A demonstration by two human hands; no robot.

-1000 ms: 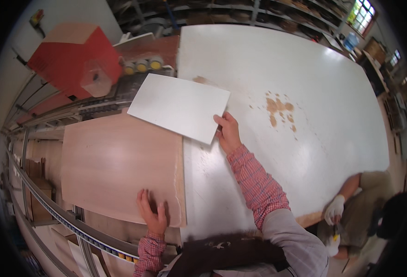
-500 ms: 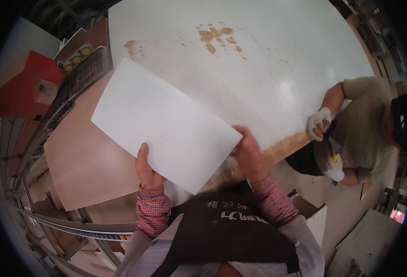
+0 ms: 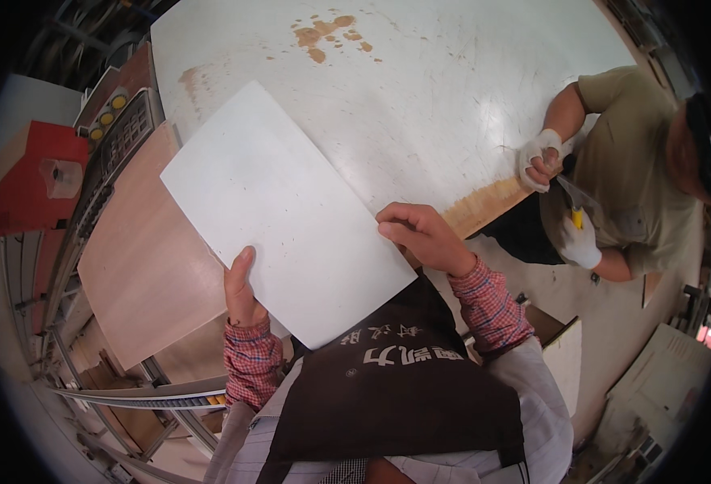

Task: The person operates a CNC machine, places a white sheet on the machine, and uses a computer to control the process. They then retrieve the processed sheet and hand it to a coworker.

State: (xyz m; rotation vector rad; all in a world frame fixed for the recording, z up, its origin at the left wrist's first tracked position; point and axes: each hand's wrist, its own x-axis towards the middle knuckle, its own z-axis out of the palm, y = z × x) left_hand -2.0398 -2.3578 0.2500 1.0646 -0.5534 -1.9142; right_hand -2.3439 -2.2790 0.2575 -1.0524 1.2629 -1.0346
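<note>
A white rectangular panel [image 3: 287, 214] with small dark specks lies tilted in front of me, its near corner close to my apron. My left hand [image 3: 244, 289] grips its left edge, thumb on the upper face and the other fingers hidden underneath. At the right edge, my right hand [image 3: 426, 238] is closed, with thumb and forefinger pinched at the rim; the panel's far part overlaps the large pale worktable [image 3: 436, 105].
A brown board [image 3: 150, 266] lies to the left, beside a machine with yellow round buttons [image 3: 107, 118] and a red housing [image 3: 37, 177]. On the right a gloved co-worker [image 3: 638, 161] holds a yellow-handled scraper-like tool [image 3: 577, 216] by the table's worn brown edge [image 3: 484, 211].
The panel has turned clockwise and its near end has come closer to my apron. My right hand has moved along the right edge, from gripping near the corner to a pinch farther up.
</note>
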